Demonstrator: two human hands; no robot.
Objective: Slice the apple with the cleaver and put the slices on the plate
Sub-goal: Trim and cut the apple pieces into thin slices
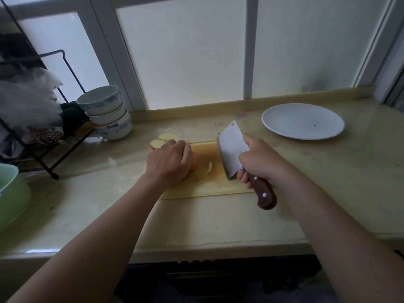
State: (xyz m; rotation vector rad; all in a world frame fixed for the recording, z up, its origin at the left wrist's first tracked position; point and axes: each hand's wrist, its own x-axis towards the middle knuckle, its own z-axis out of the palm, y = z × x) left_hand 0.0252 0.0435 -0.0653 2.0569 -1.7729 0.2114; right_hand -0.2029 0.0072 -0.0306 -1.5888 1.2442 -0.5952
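On the wooden cutting board (pixel 205 186) my left hand (pixel 169 161) curls over a piece of apple (pixel 196 161), hiding most of it. A thin cut slice (pixel 209 167) lies just right of that piece. My right hand (pixel 260 162) grips the wooden handle of the cleaver (pixel 231 149), whose blade is raised and tilted to the right of the slice. Two apple pieces (pixel 162 139) with pale cut faces lie beyond my left hand at the board's far left corner. The white plate (pixel 302 121) sits at the back right and holds nothing.
Stacked bowls (pixel 107 112) stand at the back left beside a black wire rack (pixel 48 119) with cloths. A green bowl (pixel 11 193) sits at the far left edge. The counter's front edge (pixel 196 248) runs below the board; windows are behind.
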